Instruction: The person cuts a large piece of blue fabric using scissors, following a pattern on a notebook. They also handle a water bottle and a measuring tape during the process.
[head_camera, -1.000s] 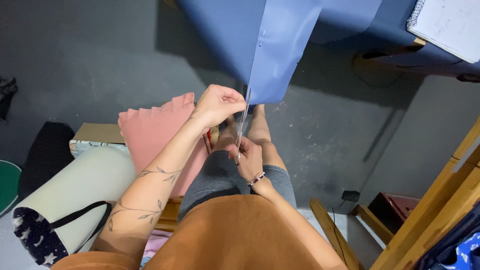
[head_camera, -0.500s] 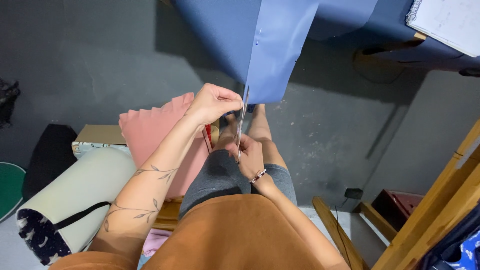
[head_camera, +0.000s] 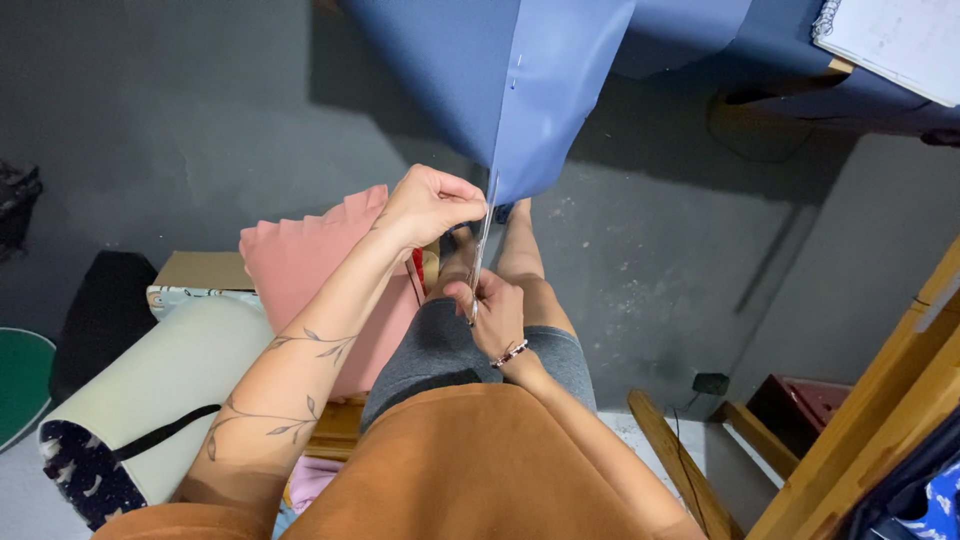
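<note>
Blue fabric (head_camera: 540, 90) hangs above left hand (head_camera: 432, 203), which pinches its lower corner; right hand (head_camera: 492, 308) below grips a thin clear strip (head_camera: 483, 245) — best kept taut and aligned between both.

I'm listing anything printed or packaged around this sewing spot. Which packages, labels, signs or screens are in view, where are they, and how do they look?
Flat brown cardboard box with patterned white side: left of the knees, under the pink cloth.
White spiral-bound sheet with faint pencil marks: top right corner, on the blue fabric.
No signs or screens in view.
</note>
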